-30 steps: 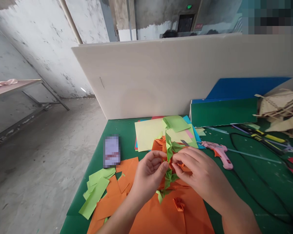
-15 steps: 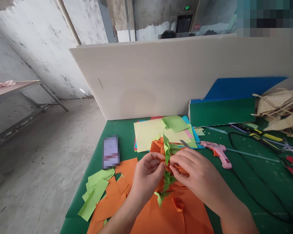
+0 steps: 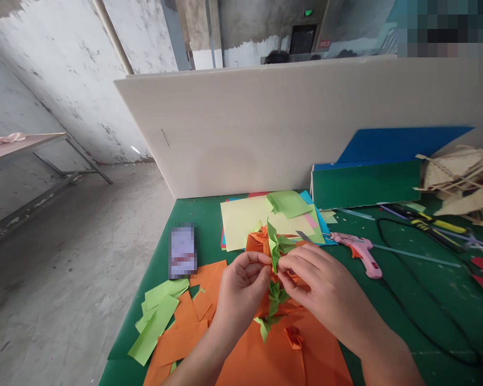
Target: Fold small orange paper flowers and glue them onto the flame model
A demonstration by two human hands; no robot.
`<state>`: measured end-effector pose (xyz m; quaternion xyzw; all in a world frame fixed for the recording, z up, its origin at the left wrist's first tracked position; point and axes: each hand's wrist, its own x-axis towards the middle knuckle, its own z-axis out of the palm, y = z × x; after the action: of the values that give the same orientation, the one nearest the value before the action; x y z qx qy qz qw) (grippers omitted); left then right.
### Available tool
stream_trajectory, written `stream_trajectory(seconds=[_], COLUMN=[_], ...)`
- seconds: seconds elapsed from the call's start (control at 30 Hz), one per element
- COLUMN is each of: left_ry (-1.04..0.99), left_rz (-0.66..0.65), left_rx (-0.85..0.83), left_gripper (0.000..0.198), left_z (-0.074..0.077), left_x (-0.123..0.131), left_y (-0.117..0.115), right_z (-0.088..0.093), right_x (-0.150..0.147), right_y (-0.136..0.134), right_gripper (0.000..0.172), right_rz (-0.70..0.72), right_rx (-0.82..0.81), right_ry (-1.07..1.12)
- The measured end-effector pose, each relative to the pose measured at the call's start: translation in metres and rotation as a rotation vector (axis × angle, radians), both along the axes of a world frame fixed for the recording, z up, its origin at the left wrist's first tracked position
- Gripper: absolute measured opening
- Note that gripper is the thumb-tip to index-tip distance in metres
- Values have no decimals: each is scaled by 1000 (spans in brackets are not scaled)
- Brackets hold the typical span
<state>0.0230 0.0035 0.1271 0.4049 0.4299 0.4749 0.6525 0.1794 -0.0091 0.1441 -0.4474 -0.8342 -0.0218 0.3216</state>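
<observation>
In the middle, a folded green paper piece with pointed, leaf-like tips stands up between my hands. My left hand pinches its lower end from the left, thumb against forefinger. From the right my right hand closes its fingertips on the same end; the exact grip is partly hidden. Behind the fingers is folded orange paper. More folded green paper lies just below the hands. A small folded orange paper piece rests on a large orange sheet close to me.
Green and orange paper strips lie at the left by a blurred phone-like object. Coloured sheets are stacked behind. A pink glue gun, its cord and pliers lie right. A white board stands across the back.
Both hands stay on the green piece with only slight shifts of the fingers. The folded paper has moved a touch to the left.
</observation>
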Motion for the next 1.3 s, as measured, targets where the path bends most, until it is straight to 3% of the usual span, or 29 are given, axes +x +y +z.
stream_trajectory(seconds=[1.3], left_ry=[-56], left_rz=[20], left_rx=[20], left_gripper=[25], left_z=[-4], left_x=[0], left_y=[0], right_z=[-4], right_x=[0], right_y=[0], right_gripper=[12], right_rz=[15], right_rx=[-55], right_ry=[47])
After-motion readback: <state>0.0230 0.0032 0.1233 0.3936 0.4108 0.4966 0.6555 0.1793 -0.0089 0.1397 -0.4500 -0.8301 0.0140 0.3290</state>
